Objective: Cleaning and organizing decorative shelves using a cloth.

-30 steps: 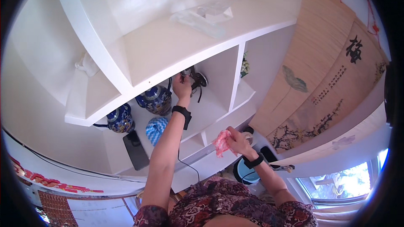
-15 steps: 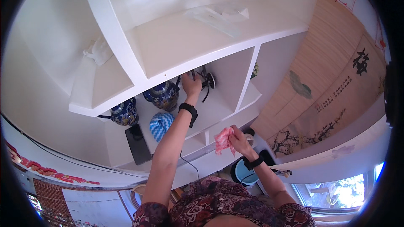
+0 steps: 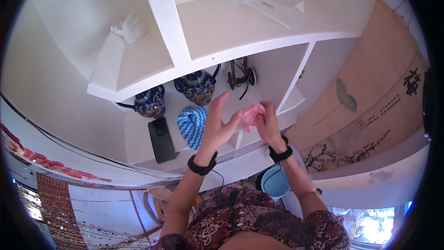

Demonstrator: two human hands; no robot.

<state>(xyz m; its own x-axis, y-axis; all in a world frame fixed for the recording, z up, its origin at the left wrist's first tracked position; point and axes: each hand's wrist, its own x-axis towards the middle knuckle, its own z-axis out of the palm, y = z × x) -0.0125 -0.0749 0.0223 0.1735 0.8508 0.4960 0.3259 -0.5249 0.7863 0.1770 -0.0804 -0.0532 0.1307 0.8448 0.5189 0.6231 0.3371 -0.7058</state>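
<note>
My right hand (image 3: 268, 124) is closed on a crumpled pink-and-white cloth (image 3: 252, 115) in front of the shelf. Beside it, my left hand (image 3: 220, 124) has its fingers spread, the thumb close to the cloth's left edge; whether they touch I cannot tell. Behind the hands on the shelf stands a dark metal ornament with wheels (image 3: 241, 78). Left of it are two dark blue patterned vases, a larger one (image 3: 199, 87) and a smaller one (image 3: 151, 103). A folded blue-and-white zigzag cloth (image 3: 191, 125) lies in front of them, partly behind my left hand.
A black phone (image 3: 162, 140) lies at the shelf's left front. White shelf boards (image 3: 259, 45) and an upright divider (image 3: 296, 78) frame the compartment. A white figurine (image 3: 131, 28) sits on the upper ledge. Below right stands a light blue bucket (image 3: 275, 182); a painted scroll (image 3: 356, 106) hangs at right.
My left hand has left the wheeled ornament and come back toward my right hand, its fingers now spread. My right hand has lifted the pink cloth slightly. The view has shifted.
</note>
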